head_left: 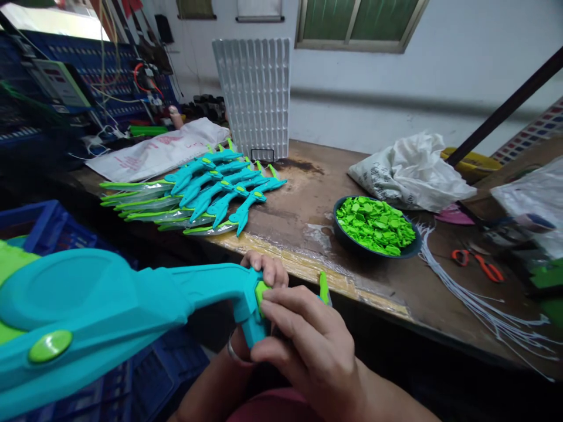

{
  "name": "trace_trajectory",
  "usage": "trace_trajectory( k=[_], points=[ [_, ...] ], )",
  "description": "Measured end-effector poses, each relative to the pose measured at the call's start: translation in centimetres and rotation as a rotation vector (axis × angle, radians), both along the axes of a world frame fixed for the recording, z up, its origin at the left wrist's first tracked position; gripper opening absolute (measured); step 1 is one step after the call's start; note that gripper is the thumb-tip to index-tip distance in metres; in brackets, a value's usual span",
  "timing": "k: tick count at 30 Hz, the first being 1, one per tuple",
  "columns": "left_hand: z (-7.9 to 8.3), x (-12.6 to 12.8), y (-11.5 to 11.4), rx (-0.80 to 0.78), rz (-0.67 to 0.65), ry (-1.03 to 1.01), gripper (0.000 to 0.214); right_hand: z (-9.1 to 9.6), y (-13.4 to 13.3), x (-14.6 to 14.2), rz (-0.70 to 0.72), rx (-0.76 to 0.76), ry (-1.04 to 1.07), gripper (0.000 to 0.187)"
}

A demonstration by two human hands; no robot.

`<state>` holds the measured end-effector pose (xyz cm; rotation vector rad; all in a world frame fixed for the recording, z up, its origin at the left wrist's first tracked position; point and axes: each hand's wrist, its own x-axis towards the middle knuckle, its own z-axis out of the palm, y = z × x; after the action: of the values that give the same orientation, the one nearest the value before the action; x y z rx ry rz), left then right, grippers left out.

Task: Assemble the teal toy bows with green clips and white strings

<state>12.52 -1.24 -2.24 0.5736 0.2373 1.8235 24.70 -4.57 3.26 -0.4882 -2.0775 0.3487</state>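
A large turquoise plastic toy part [206, 287], with a green oval inset in its wide end, reaches from the left edge to my hands. My left hand [268, 271] is closed round its narrow, bent end from behind, partly hidden by the part. With thumb and fingers my right hand [314, 343] grips that same end, fingertips against a small green cap piece [261, 296] on it. Beyond my right hand pokes a bright green tip [324, 287]. On the table lies a row of similar turquoise toys [220, 190] with clear, green-edged blades.
A dark bowl [416, 249] full of green plastic pieces stands on the brown table [303, 205]. Right of it lie white cable ties [475, 305] and orange-handled pliers [488, 269]. A white sack [409, 170] is behind. Blue crates [162, 375] stand at lower left.
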Motion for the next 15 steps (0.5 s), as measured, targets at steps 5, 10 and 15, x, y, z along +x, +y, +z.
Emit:
trace_trajectory(
  k=[5, 10, 15],
  points=[
    [0.8, 0.5, 0.5, -0.015, 0.015, 0.003, 0.028, 0.3, -0.2, -0.5, -0.131, 0.118, 0.002, 0.058],
    [2.7, 1.0, 0.0, 0.083, 0.037, 0.014, 0.025, -0.3, -0.5, -1.1, -0.279, 0.334, 0.017, 0.035],
    [4.6, 1.2, -0.6, 0.048, 0.1, 0.042, 0.035, 0.7, 0.2, -1.5, -0.298, 0.496, -0.064, 0.032]
  ],
)
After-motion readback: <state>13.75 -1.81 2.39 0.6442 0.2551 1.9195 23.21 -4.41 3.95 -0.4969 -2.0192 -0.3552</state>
